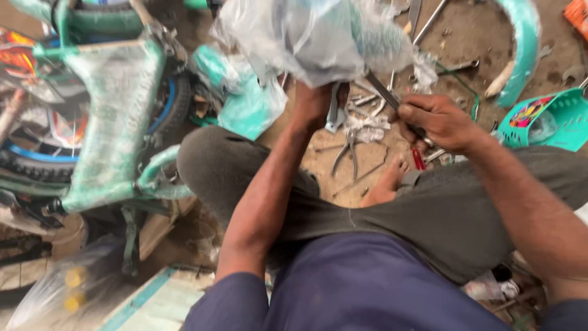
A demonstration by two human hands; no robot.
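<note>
Plastic wrap (318,37): clear crumpled bundle held up at top centre, teal part showing through it; raised off the ground so the blade can reach its underside.
Left hand (312,101): closed round the bottom of the wrap, gripping from below to keep it taut; fingers mostly hidden by the plastic.
Right hand (438,119): fingers curled tight round a thin dark blade tool (386,92), tip angled up into the wrap's lower edge.
Lap: person sits cross-legged on the ground, grey trousers, bare foot (386,184) tucked in just below the hands.
Pliers (349,150): lying on the dirt between foot and hands, within reach.
Loose tools: spanners and metal bits scattered near the pliers, partly blurred.
Bicycle frame (116,116): teal, still plastic-wrapped, lying left beside the knee, tyre behind it.
Basket (551,119): teal plastic, far right on the ground.
Mudguard (523,49): teal curved strip, top right, well apart from the hands.
</note>
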